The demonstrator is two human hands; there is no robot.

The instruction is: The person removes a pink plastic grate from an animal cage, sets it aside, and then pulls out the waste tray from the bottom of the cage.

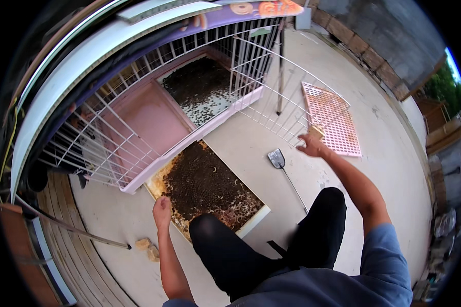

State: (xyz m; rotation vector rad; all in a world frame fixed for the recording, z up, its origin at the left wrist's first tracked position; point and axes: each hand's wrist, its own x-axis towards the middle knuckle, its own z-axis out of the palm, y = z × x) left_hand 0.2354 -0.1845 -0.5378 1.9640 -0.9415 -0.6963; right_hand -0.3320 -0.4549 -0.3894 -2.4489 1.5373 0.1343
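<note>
My right hand (312,146) has its fingers on the lower outer corner of the white wire door (284,92), which stands swung out from the cage. A small tan block-like piece (316,132) shows just beyond that hand. My left hand (161,212) is curled at the left rim of a shallow tray (253,221); its fingertips are hidden, so its grip is unclear. Dark pellet-like droppings (203,184) cover most of this tray, with yellow-brown stains at its left side. The tray lies on the floor between the cage and my knees.
A pink-based wire cage (150,130) holds a second tray (205,115) with dark droppings. A small metal shovel (277,158) lies right of the floor tray. A pink slotted panel (332,119) rests farther right. Stone pieces (148,249) and wooden boards (67,230) are at left.
</note>
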